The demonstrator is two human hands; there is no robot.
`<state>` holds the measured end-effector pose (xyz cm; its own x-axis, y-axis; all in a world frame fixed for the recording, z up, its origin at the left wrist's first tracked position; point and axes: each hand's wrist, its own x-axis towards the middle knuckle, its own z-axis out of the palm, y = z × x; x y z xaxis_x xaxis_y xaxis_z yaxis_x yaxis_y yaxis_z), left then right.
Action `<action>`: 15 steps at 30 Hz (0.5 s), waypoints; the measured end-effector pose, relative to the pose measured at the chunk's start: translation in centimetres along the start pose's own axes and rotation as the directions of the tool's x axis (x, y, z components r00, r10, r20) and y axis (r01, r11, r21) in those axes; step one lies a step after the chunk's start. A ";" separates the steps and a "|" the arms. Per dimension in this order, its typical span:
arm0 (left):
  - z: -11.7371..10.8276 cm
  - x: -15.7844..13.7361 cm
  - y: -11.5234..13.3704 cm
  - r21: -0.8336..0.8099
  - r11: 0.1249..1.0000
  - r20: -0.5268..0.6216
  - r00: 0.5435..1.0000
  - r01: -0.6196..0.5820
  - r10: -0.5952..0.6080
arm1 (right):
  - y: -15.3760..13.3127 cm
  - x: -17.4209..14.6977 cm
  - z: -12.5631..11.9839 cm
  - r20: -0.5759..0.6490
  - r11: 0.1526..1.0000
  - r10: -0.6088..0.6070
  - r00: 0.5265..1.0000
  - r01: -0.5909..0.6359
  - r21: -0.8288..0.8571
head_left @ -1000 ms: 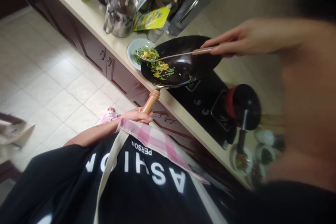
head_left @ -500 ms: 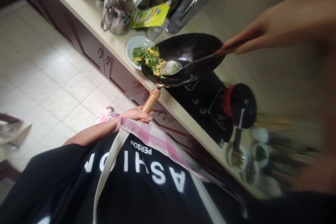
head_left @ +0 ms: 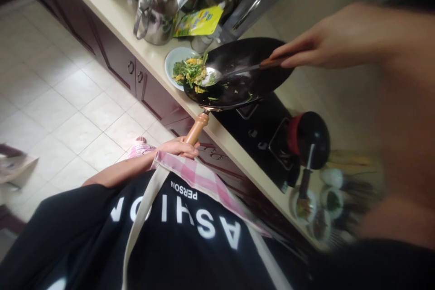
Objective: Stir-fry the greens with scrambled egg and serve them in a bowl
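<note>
My left hand is wrapped round the wooden handle of a black wok. The wok is tilted, its left edge over a pale bowl on the counter. In my right hand is a metal spatula, gripped by its wooden handle. The spatula's blade is inside the wok, against greens with egg. This food lies partly in the bowl and partly at the wok's lower edge. A few scraps cling to the wok's inside.
Behind the bowl stand a steel pitcher, a yellow packet and several bottles. To the right are a black gas stove, a red and black pot and small bowls of ingredients. Cabinets line the counter's front.
My right hand has moved left, pushing the spatula toward the bowl. More food has slid out of the wok into the bowl. My left hand keeps its hold on the handle.
</note>
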<state>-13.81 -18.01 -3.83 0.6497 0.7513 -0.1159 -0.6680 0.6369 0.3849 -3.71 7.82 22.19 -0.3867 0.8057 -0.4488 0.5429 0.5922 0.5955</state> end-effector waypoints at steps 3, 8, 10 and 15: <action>0.0 -0.1 0.1 -0.009 1.000 -0.004 1.000 -0.001 0.001 | -0.4 -0.2 -0.8 0.022 1.000 -0.013 1.000 0.013 0.000; 0.0 -0.1 0.3 -0.020 1.000 -0.022 1.000 0.015 -0.015 | -1.8 -1.1 -2.1 0.008 0.996 0.091 0.996 -0.091 0.006; 0.0 -0.1 0.4 -0.021 1.000 -0.020 1.000 0.023 -0.024 | -2.5 -1.4 -2.5 0.003 0.995 0.103 0.995 -0.103 0.011; -0.3 0.2 0.3 -0.010 0.999 -0.014 0.999 0.033 -0.033 | -2.8 -1.9 -2.9 -0.007 0.988 0.145 0.989 -0.144 0.063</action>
<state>-14.02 -17.64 -3.98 0.6661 0.7324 -0.1411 -0.6500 0.6627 0.3719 -6.67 4.64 23.30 -0.3087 0.8832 -0.3531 0.6386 0.4676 0.6112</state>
